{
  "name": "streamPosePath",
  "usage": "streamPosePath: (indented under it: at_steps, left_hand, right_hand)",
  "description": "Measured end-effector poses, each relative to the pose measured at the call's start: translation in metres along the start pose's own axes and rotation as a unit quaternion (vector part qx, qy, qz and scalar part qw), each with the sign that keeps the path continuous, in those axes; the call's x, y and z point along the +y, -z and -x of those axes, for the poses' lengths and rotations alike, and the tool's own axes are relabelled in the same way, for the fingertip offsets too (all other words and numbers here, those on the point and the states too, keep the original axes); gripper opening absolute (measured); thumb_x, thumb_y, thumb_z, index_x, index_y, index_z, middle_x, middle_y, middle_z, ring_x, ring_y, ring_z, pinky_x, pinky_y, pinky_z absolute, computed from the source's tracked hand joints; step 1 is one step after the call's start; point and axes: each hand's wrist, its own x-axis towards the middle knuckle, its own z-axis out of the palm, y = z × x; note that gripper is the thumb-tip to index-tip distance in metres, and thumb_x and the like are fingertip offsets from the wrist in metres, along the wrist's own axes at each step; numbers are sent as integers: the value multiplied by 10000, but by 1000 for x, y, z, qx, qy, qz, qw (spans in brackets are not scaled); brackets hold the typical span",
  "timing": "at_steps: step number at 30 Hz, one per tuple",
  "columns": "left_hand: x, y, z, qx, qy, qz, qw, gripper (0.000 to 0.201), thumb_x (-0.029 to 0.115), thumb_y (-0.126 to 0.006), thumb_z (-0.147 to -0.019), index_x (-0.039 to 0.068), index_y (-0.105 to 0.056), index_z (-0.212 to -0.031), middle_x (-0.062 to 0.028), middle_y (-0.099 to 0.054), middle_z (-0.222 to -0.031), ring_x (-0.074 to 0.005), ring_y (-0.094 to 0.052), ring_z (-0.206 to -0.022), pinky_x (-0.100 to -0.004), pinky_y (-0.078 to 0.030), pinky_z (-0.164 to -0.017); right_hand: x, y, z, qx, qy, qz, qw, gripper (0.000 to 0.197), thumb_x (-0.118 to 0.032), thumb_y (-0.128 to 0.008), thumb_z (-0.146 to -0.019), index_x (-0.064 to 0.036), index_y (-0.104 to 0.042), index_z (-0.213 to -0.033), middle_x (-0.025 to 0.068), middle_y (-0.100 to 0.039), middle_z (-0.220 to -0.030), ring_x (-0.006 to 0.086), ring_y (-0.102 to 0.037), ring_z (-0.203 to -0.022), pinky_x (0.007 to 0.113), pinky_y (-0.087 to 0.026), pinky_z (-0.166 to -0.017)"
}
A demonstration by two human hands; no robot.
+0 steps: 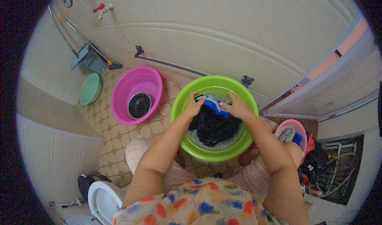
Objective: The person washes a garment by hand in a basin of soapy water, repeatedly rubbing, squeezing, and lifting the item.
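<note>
A wide lime-green basin (pixel 217 155) stands on the floor before me, with sudsy water in it. Black clothing (pixel 215 127) lies soaking in the middle. At its far side is a blue and white piece of cloth (pixel 215 106), bunched up; its exact kind I cannot make out. My left hand (pixel 193 105) grips the left end of this cloth, its thumb on top. Gripping the right end is my right hand (pixel 237 107), thumb pointing inward. The fingers' undersides are hidden by the cloth and suds.
A pink basin (pixel 115 101) with a smaller dark-bottomed bowl (pixel 139 105) stands to the left, beside a green basin (pixel 90 89). A pink tub (pixel 291 123) of clothes is at right. A wall bar (pixel 171 66) runs behind; a toilet (pixel 104 197) stands lower left.
</note>
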Motion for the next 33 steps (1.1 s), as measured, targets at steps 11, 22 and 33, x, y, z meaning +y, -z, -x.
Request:
streamPosePath:
  at_steps: [11,22,33]
  left_hand:
    - [-23,-40,-9,-95,-52,-329,938,441,161,-500,-738,163,-395,-1166,-230,-307,-1219,-381,-436,-1005,-428,-367,-844]
    - [-11,-33,-16,-210,192,450,847,350,391,-443,-806,89,-511,-969,-93,-558,-852,-209,-543,-751,-361,-446,-646]
    - [62,-34,43,-138,202,396,885,294,305,-380,-842,84,-524,-973,-63,-559,-927,-191,-524,-824,-305,-426,-731]
  right_hand:
    - [42,-63,-53,-42,-55,236,969,459,-347,-572,-719,-50,-471,-1053,218,-548,-916,343,-523,-889,412,-413,-768]
    - [-31,-71,-5,174,197,-92,960,189,-157,-579,-722,-35,-501,-844,164,-513,-859,335,-483,-833,380,-393,-711]
    - [-23,-36,-20,205,91,55,973,318,-312,-391,-805,-36,-550,-803,182,-563,-782,345,-546,-673,441,-429,-587]
